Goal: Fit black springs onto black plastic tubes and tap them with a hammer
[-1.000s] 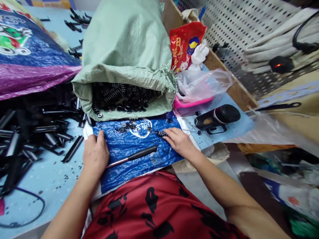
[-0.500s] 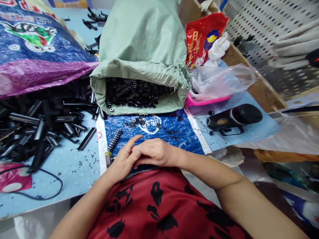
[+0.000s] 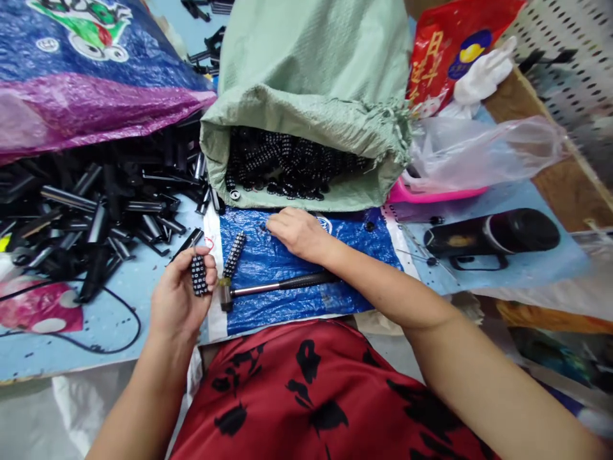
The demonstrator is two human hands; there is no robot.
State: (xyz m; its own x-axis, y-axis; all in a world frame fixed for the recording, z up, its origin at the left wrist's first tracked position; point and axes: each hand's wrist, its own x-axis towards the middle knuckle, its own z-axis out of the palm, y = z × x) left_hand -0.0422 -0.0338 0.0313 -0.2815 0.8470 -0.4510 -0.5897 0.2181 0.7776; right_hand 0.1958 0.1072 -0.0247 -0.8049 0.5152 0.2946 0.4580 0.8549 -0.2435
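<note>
My left hand is closed around a short stack of black number wheels with white digits, and a thin pin sticks up from its top. My right hand is over the blue woven sheet, fingers bent down and pressed together on a small black disc that shows at the fingertips. Between the hands lies another stack of number wheels. Below it rests a small hammer, its handle pointing right under my right forearm.
A pale green sack full of number wheels opens toward me. Black plastic parts are heaped on the left beside a blue and purple bag. To the right are a black bottle, a pink tray and a clear plastic bag.
My hands were together near my lap and have parted. The left moved left and now shows the stack of number wheels; the right reached forward onto the sheet. The hammer is uncovered.
</note>
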